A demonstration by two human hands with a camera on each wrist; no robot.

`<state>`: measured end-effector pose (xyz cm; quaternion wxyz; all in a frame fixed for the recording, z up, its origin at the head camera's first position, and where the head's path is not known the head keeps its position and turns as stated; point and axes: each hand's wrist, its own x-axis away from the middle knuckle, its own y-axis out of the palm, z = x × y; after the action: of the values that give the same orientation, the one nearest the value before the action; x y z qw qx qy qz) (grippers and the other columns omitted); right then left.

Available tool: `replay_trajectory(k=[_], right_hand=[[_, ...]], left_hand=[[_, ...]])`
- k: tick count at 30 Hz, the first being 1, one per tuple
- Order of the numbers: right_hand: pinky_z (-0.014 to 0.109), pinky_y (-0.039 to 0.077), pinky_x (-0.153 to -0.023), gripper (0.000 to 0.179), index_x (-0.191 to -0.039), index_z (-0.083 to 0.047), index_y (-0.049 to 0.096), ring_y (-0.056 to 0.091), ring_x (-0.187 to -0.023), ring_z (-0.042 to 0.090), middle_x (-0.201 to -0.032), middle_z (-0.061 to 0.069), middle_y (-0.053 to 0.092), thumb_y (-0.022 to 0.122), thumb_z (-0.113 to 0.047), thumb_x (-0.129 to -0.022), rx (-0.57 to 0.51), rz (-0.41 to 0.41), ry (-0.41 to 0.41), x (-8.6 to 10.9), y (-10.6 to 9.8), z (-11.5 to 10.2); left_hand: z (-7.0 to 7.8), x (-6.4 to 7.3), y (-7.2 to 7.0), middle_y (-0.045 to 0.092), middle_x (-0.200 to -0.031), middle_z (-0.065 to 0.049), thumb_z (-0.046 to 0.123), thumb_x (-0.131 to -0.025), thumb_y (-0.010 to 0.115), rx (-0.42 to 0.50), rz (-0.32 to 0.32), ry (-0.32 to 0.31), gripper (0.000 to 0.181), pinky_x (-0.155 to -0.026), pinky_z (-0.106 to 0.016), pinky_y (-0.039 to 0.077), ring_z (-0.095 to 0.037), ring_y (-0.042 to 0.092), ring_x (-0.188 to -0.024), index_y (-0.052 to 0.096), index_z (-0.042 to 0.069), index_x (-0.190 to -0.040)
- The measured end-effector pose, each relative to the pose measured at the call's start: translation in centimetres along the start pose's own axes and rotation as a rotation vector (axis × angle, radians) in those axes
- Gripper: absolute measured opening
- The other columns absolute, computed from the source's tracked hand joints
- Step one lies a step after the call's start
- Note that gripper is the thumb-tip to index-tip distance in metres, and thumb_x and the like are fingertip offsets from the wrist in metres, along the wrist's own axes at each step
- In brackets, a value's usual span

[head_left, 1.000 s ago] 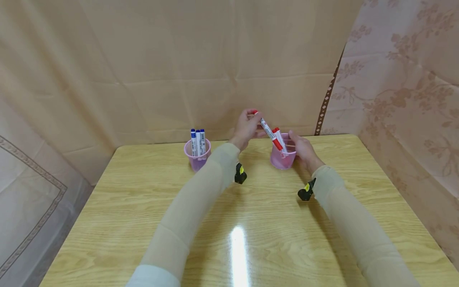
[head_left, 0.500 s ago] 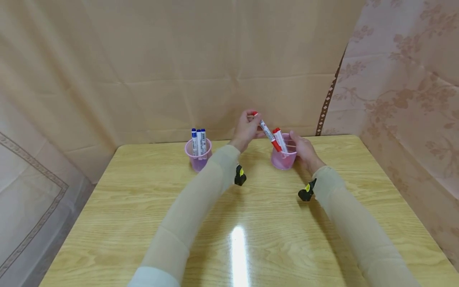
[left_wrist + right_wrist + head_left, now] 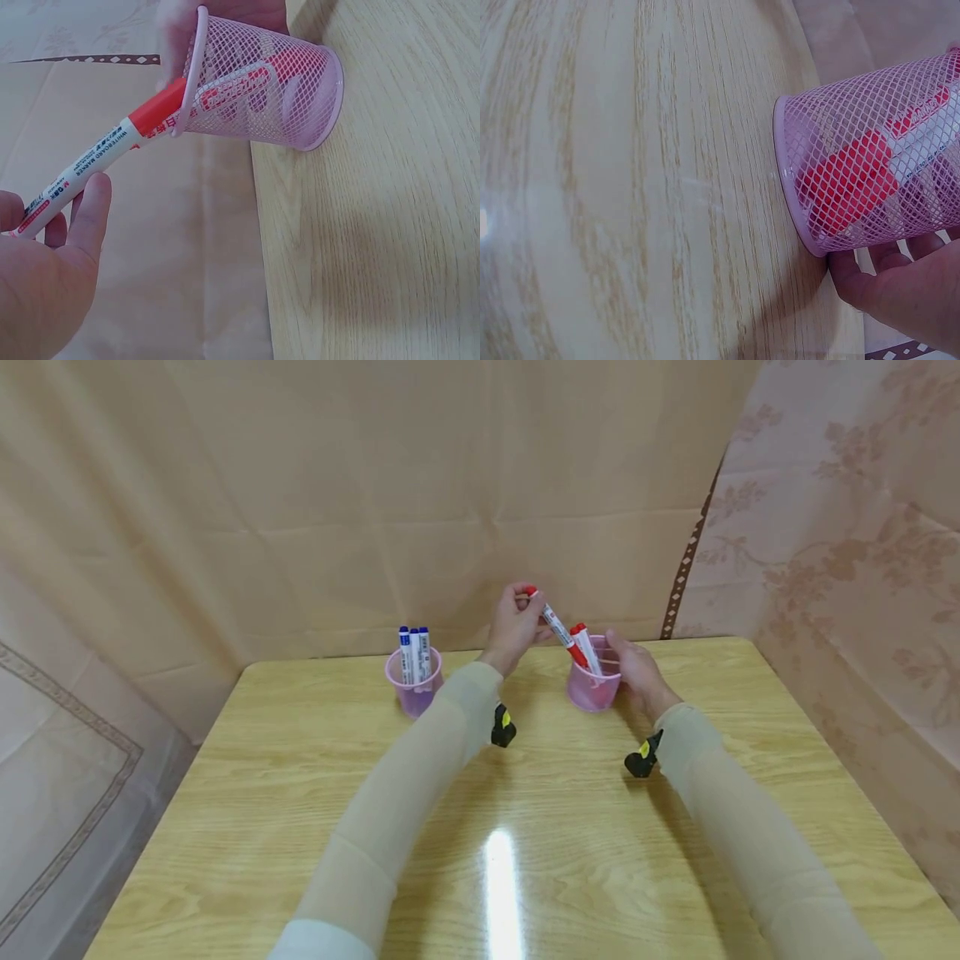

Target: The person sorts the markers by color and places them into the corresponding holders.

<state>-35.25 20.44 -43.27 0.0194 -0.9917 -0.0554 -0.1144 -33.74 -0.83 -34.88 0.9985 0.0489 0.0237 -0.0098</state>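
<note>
My left hand [image 3: 513, 627] pinches a white whiteboard marker [image 3: 557, 627] with red ends. The marker slants down to the right, its lower red end at the rim of a pink mesh pen cup [image 3: 592, 695]. In the left wrist view, the red cap [image 3: 159, 106] overlaps the cup's rim; whether it is inside, I cannot tell. My right hand [image 3: 640, 677] holds that cup from the right, its fingers partly visible through the mesh. Inside lean other red-capped markers [image 3: 587, 645], whose lower red ends [image 3: 851, 180] show through the mesh in the right wrist view.
A second pink mesh cup [image 3: 415, 703] stands to the left with several blue-capped markers [image 3: 415, 656] upright in it. Both cups are near the back edge of the wooden table [image 3: 300, 793]. A beige curtain [image 3: 337, 527] hangs close behind.
The held marker has shifted only slightly at the right cup's rim. Both hands and both cups stay in nearly the same places.
</note>
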Motion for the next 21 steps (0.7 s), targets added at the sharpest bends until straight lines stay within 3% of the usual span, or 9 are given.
replay_trajectory(k=[6, 13, 21], right_hand=[[0.044, 0.028, -0.120, 0.068, -0.155, -0.006, 0.040, 0.036, -0.142, 0.031, -0.157, 0.018, 0.038, 0.034, -0.054, -0.107, -0.014, -0.003, -0.008, -0.1, 0.2, 0.0], [0.043, 0.029, -0.119, 0.067, -0.154, -0.005, 0.041, 0.037, -0.141, 0.031, -0.155, 0.019, 0.040, 0.034, -0.053, -0.108, -0.021, -0.009, -0.022, -0.2, 0.2, 0.0], [0.044, 0.028, -0.120, 0.067, -0.155, -0.008, 0.040, 0.035, -0.144, 0.030, -0.158, 0.016, 0.037, 0.033, -0.055, -0.107, -0.005, 0.003, 0.008, -0.2, 0.2, -0.1]], left_hand=[[-0.2, 0.0, 0.1, 0.052, -0.107, -0.007, 0.017, -0.106, 0.056, 0.009, -0.033, -0.010, 0.041, -0.089, -0.045, 0.058, -0.027, 0.066, -0.093, 0.043, 0.001, -0.141], [-0.6, 0.0, 0.3, 0.052, -0.107, -0.009, 0.017, -0.107, 0.054, 0.011, -0.087, -0.017, 0.042, -0.089, -0.041, 0.059, -0.024, 0.063, -0.091, 0.041, -0.001, -0.143], [-1.1, 0.0, 0.6, 0.055, -0.115, -0.010, 0.021, -0.107, 0.055, -0.062, -0.089, -0.032, 0.043, -0.085, -0.034, 0.060, -0.025, 0.067, -0.097, 0.043, 0.003, -0.144]])
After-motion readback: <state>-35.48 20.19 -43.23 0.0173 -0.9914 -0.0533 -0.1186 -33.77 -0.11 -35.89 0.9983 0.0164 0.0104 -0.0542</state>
